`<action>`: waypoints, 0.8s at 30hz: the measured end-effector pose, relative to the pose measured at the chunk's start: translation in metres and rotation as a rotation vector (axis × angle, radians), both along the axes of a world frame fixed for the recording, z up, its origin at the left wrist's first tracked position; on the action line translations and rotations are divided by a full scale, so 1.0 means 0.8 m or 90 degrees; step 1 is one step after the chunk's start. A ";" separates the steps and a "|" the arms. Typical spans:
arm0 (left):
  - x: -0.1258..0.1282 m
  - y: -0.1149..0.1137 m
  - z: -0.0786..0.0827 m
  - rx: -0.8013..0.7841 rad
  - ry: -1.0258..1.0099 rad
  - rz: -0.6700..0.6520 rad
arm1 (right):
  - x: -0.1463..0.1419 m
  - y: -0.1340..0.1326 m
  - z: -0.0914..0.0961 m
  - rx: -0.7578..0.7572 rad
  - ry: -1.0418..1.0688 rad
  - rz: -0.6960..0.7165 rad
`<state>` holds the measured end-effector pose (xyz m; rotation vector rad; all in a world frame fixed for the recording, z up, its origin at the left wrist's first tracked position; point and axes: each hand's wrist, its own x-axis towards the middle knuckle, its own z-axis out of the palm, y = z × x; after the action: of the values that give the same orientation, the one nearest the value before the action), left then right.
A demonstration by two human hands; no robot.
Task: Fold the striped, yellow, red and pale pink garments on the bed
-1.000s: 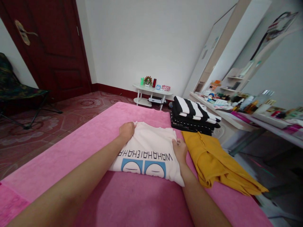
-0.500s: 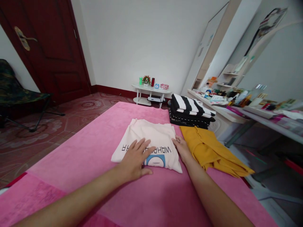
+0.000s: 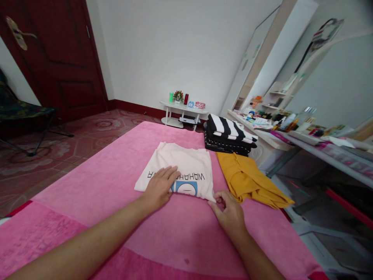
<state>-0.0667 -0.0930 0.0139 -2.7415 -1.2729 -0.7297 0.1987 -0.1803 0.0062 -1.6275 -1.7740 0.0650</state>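
Observation:
A folded white T-shirt [image 3: 186, 165] with black letters and a blue print lies on the pink bed cover [image 3: 110, 182]. My left hand [image 3: 159, 186] rests flat on its near edge, fingers stretched out. My right hand [image 3: 229, 212] is at the shirt's near right corner, fingers curled and pinching the fabric edge. A folded yellow garment [image 3: 247, 181] lies just right of the shirt.
A stack of folded black-and-white clothes [image 3: 229, 134] sits at the bed's far right. Beyond are a small white side table [image 3: 183, 112] with small items, a cluttered dressing table [image 3: 285, 132] with a mirror, a dark red door [image 3: 55, 58] and a folding chair [image 3: 26, 116].
My left hand came from the shirt's far left corner to its near edge and lies flat. My right hand slid down the shirt's right side to the near corner.

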 end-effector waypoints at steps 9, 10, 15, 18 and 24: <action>-0.008 0.003 0.006 0.059 -0.015 -0.036 | 0.006 -0.003 -0.001 0.058 0.053 0.077; -0.009 0.003 0.007 0.058 -0.015 -0.036 | 0.006 -0.003 0.000 0.057 0.051 0.075; -0.010 0.001 0.010 0.038 -0.015 -0.032 | -0.001 0.001 0.003 0.012 0.014 0.054; -0.010 0.000 0.012 0.035 -0.021 -0.037 | -0.003 0.004 0.003 -0.007 0.001 0.083; -0.011 0.001 0.016 0.026 -0.009 -0.035 | 0.009 0.003 0.001 0.022 0.039 0.102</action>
<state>-0.0755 -0.0918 0.0266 -2.7543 -1.1755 -0.7724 0.2060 -0.1776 0.0068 -1.4414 -1.8452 0.1549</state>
